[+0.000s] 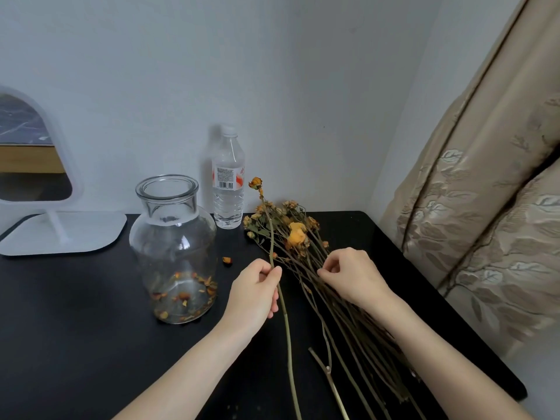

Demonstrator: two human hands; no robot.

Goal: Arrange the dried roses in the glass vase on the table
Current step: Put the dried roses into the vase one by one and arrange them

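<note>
Head view, read left to right. A white mirror [45, 177] is stood at the far left of the black worktop [75, 313]. Next along, the glass vase [173, 247] is set upright with its wide mouth open, and only loose petals [185, 295] are seen at the bottom, so no stems are counted as arranged yet. A water bottle [228, 180] is parked just behind it against the wall.

The left hand [257, 289] is closed in a pinch on a single rose stem [274, 237], held near its middle. The stem's long axis is run from the bottom edge of the frame up and slightly left, with the dried bloom at the top, near the bottle.

So the relation that matters: the vase mouth is found up and to the left of that grip, and the left hand is clearly the nearer one. By the look of it, the stem would need to be lifted, stood upright, and its cut end dropped into the mouth.

To the right, the rest of the dried roses [306, 253] are laid flat in a bundle, blooms away from the person. The right hand [351, 274] is curled over those stems, fingertips pinched on one or two; exactly which can't be told. A curtain [485, 207] is hung at the far right.
</note>
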